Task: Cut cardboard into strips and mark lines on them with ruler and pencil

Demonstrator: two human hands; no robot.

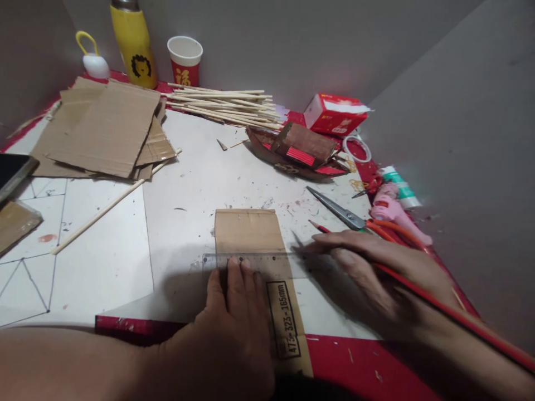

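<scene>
My left hand lies with outstretched fingers on a clear ruler, pressing it down across a strip of brown cardboard. Black printed numbers show on the strip's near part, beside that hand. My right hand is closed round a red and black pencil, whose tip points left, above the ruler's right end. Some of the pencil is hidden by the fingers. Just beyond the right hand lie scissors with orange handles, blades apart from the cardboard.
A brown model boat stands farther back, near a bundle of wooden sticks. Cardboard sheets are piled at left. A yellow bottle, paper cup and red box line the back; a pink glue gun lies right.
</scene>
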